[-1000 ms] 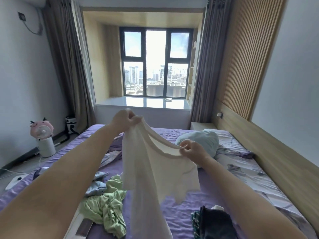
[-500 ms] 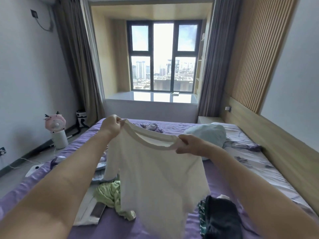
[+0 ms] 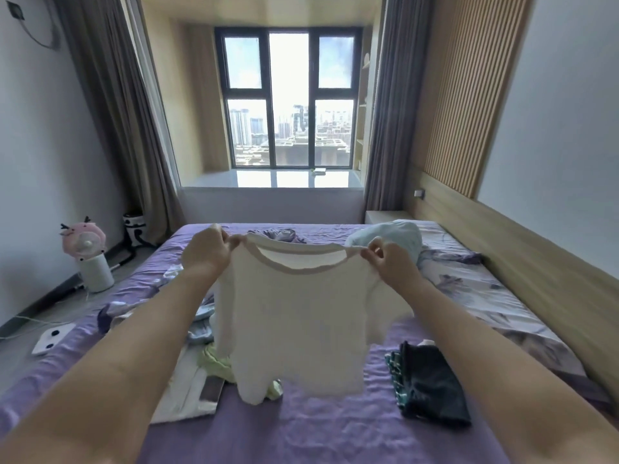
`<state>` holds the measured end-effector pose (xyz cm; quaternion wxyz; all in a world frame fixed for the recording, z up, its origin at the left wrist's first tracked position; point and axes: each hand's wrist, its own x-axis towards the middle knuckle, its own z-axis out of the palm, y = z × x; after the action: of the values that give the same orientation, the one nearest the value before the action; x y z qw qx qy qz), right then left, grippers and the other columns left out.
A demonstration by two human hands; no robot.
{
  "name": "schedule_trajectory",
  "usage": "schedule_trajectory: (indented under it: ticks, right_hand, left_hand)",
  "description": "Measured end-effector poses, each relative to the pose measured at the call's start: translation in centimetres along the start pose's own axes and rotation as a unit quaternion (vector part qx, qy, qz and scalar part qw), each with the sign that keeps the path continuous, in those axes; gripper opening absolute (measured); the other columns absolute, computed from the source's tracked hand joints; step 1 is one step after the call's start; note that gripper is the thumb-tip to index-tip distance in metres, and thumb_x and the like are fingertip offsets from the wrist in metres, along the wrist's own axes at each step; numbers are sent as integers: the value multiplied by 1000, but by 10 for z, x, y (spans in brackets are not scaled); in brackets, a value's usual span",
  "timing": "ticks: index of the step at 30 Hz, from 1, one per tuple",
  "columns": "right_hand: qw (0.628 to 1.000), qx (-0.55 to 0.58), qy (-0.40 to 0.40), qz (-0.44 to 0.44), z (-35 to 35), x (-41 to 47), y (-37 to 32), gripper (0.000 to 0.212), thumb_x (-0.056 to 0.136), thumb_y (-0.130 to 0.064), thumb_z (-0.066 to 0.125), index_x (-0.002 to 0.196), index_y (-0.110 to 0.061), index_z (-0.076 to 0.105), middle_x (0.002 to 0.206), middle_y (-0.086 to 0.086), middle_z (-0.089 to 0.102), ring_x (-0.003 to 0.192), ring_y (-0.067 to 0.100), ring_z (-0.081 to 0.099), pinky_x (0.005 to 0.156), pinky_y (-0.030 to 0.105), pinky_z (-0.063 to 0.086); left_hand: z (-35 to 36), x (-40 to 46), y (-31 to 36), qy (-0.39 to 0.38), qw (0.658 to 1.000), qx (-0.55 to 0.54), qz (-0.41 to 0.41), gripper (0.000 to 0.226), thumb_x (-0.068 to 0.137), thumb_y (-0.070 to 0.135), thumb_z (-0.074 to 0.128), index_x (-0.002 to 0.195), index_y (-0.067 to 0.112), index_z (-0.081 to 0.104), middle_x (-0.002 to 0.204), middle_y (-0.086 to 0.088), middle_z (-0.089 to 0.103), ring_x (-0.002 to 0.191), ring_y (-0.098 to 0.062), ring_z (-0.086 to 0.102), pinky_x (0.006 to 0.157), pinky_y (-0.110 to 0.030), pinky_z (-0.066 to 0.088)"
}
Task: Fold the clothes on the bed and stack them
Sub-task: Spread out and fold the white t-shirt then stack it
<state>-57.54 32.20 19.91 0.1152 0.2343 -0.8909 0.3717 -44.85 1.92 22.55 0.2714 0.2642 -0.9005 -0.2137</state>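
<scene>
A cream T-shirt hangs spread out in the air above the purple bed. My left hand grips its left shoulder and my right hand pinches its right shoulder, so the neckline is stretched between them. Behind the shirt lie a crumpled light green garment and a white garment on the left. A stack of folded dark clothes sits on the bed at the right.
A light blue bundle and a floral pillow lie near the wooden headboard on the right. Left of the bed stand a pink fan on a white base and a small bin.
Both hands moved apart along the shirt's shoulders, and the shirt now hangs flat and fully spread instead of bunched. The view has shifted a little to the left.
</scene>
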Motion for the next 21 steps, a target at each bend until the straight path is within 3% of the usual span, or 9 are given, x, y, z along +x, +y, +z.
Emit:
schedule_trajectory:
  ticks: [3, 6, 10, 13, 15, 17, 19, 21]
  right_hand:
    - [997, 5, 68, -28, 0, -22, -17, 24, 96, -18, 52, 110, -2, 64, 103, 20, 68, 95, 34, 63, 84, 32, 42]
    - [988, -91, 111, -55, 2, -46, -27, 25, 101, -23, 42, 110, -11, 62, 97, 14, 66, 84, 30, 62, 62, 28, 34]
    - [953, -256, 157, -47, 2, -74, -38, 23, 102, -28, 35, 115, -19, 52, 97, 7, 58, 76, 28, 59, 56, 30, 35]
    - [928, -336, 152, -52, -3, -96, -43, 17, 100, -22, 44, 114, -16, 52, 88, 6, 58, 63, 26, 60, 47, 29, 38]
    - [899, -396, 164, -90, -8, -112, -42, 16, 86, -13, 67, 100, -12, 60, 70, 5, 56, 43, 22, 55, 37, 25, 38]
    - [871, -432, 180, -148, -12, -125, -38, 35, 64, -5, 82, 87, -10, 57, 54, 2, 51, 30, 17, 47, 33, 16, 28]
    - [858, -445, 158, -204, -13, -135, -32, 48, 56, 1, 82, 86, -11, 47, 50, 2, 47, 28, 17, 45, 34, 15, 25]
    - [862, -436, 122, -229, -11, -143, -26, 38, 57, 5, 80, 80, -8, 54, 49, 2, 45, 28, 17, 44, 31, 18, 30]
  left_hand:
    - [-6, -11, -10, -28, 999, -12, 14, 21, 93, 25, 57, 94, 5, 58, 96, -15, 63, 94, -32, 58, 74, -35, 41]
    - [-9, -19, -17, -59, 997, -41, 13, 17, 89, 5, 51, 102, 1, 62, 105, -22, 64, 101, -35, 57, 82, -34, 41]
    - [-7, -41, -21, -16, 998, -57, 24, 22, 92, 4, 41, 104, -3, 58, 110, -26, 60, 103, -39, 56, 84, -40, 41]
    - [-9, -66, -26, 72, 992, 60, 89, 22, 99, 20, 42, 102, 4, 55, 99, -19, 59, 83, -38, 62, 65, -41, 42]
    - [-15, -79, -32, 122, 957, 161, 207, 30, 95, 32, 53, 85, 4, 58, 74, -15, 61, 55, -31, 62, 49, -33, 42]
    - [-18, -89, -41, 180, 908, 203, 319, 41, 87, 41, 60, 65, 7, 54, 50, -7, 53, 34, -23, 53, 38, -23, 39]
    - [-18, -96, -50, 196, 878, 224, 375, 45, 85, 48, 54, 59, 11, 50, 44, -2, 47, 31, -20, 50, 34, -19, 34]
    - [-13, -103, -56, 167, 864, 249, 404, 44, 78, 48, 70, 58, 13, 50, 44, 0, 47, 32, -19, 51, 34, -18, 32]
